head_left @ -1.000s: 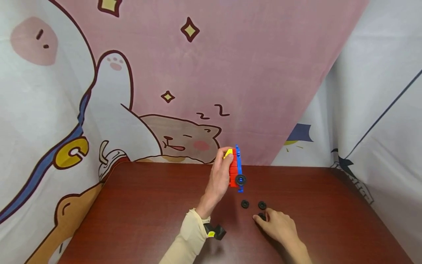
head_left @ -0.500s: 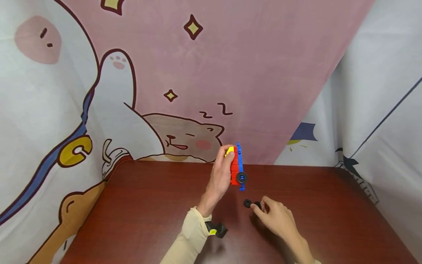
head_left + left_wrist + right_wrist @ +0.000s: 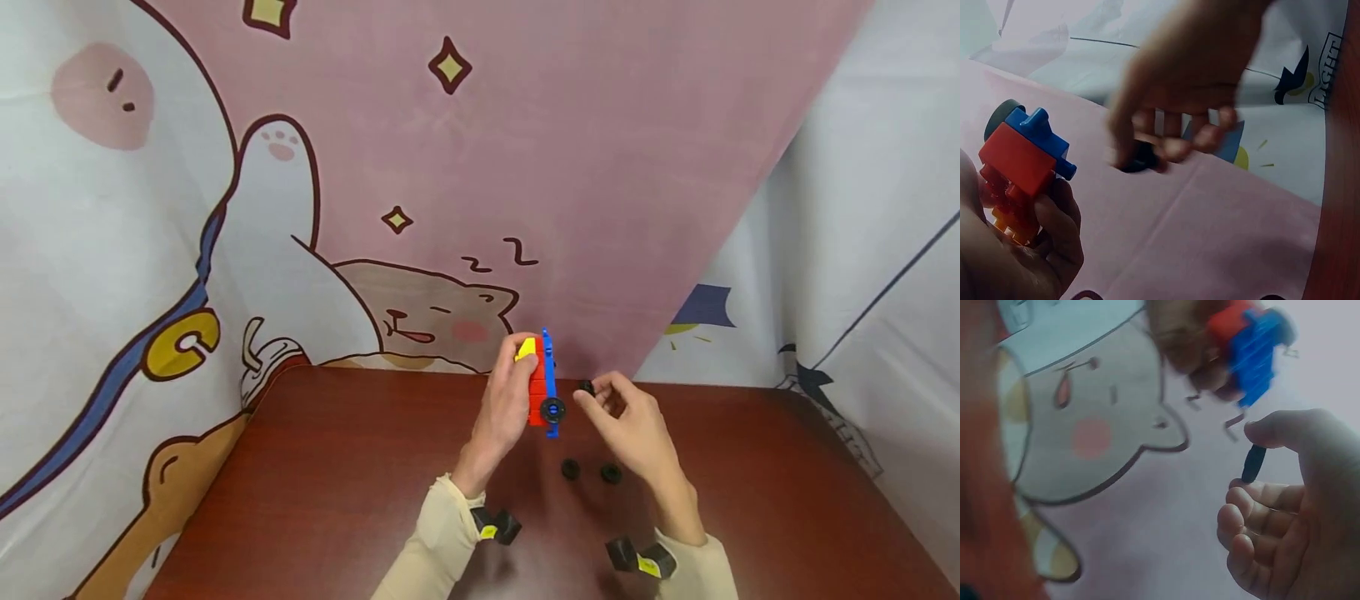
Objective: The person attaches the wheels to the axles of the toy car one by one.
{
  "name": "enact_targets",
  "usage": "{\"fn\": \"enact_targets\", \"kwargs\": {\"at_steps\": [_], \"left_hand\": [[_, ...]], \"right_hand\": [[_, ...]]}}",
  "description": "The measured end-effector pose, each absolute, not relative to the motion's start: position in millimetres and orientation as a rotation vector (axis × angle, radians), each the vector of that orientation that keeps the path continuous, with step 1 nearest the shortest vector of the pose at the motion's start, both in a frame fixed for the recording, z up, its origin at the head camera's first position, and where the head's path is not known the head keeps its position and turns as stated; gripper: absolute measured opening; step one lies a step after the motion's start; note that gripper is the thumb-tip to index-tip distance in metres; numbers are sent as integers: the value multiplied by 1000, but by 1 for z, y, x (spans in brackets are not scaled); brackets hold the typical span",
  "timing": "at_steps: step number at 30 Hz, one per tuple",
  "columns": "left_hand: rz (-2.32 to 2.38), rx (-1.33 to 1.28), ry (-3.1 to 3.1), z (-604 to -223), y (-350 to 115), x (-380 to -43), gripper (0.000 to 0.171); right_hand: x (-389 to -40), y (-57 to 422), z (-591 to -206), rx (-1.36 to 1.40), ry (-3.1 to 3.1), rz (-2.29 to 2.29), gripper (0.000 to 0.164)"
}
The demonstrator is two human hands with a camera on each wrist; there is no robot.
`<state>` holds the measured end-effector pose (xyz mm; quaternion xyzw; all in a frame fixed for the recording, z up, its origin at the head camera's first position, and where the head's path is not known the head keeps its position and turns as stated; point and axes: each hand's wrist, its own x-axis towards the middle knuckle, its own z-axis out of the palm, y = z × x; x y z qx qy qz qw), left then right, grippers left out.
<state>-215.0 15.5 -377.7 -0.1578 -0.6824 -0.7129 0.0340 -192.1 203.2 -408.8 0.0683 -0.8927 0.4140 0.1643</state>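
Observation:
In the head view my left hand (image 3: 504,408) grips a toy car (image 3: 537,385) of red and yellow blocks on a blue base, raised above the table. One black wheel (image 3: 553,410) sits on the near end of the base, facing right. To the right, my right hand (image 3: 636,433) pinches a loose black wheel (image 3: 1254,464) between thumb and fingertip, apart from the car. In the left wrist view the blue base (image 3: 1041,131) shows a bare peg, and the right hand is blurred. My left fingers hide part of the blocks.
Two more black wheels, one on the left (image 3: 570,469) and one on the right (image 3: 611,473), lie on the dark red-brown table (image 3: 352,483) below my hands. A printed cloth (image 3: 600,167) hangs behind and beside the table.
My right hand has picked up a wheel from the table and raised it toward the car. The left hand keeps holding the car in nearly the same place.

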Motion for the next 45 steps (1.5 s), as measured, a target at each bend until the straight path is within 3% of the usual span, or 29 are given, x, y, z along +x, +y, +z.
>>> {"fn": "enact_targets", "kwargs": {"at_steps": [7,16,34,45], "left_hand": [[-2151,-460,-2187,-377,16,-214,31],[-2107,-475,-2248,-377,21,-212,33],[-2116,-492,-2275,-381,33,-208,31],[-2244,-557,-2143,-386,37,-209,39]], "right_hand": [[-193,189,-379,342,-2382,1246,17],[-184,180,-363,359,-2308,1288,31],[-180,175,-361,352,-2276,1299,33],[-181,172,-364,376,-2227,1193,38]]}}
